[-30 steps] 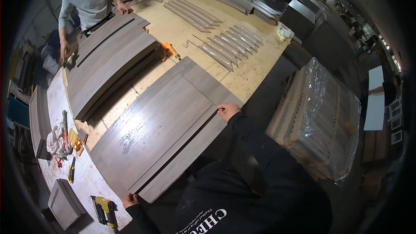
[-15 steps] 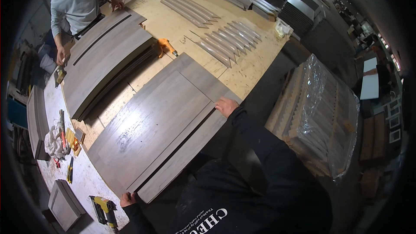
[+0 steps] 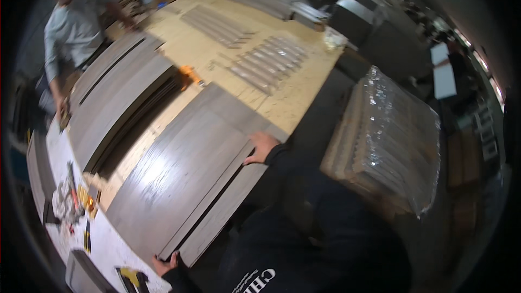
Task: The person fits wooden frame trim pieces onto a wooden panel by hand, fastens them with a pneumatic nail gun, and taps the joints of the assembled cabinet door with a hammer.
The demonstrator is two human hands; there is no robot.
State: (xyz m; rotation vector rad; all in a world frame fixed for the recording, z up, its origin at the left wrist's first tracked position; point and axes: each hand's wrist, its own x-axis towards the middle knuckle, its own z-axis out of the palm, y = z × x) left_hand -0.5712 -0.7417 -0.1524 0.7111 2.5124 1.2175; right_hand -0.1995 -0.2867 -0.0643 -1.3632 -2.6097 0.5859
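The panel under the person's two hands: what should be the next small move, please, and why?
Perhaps settle both hands evenly before shifting the panel. The left hand is near one end of the dark slot, the right hand near the other, and most of the panel lies beyond them, so a one-sided pull might swing it.

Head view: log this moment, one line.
left hand: at lower-left end of dark slot | right hand: at its upper-right end | grey-brown wood panel: on plywood tabletop | orange pistol-shaped tool: beyond panel
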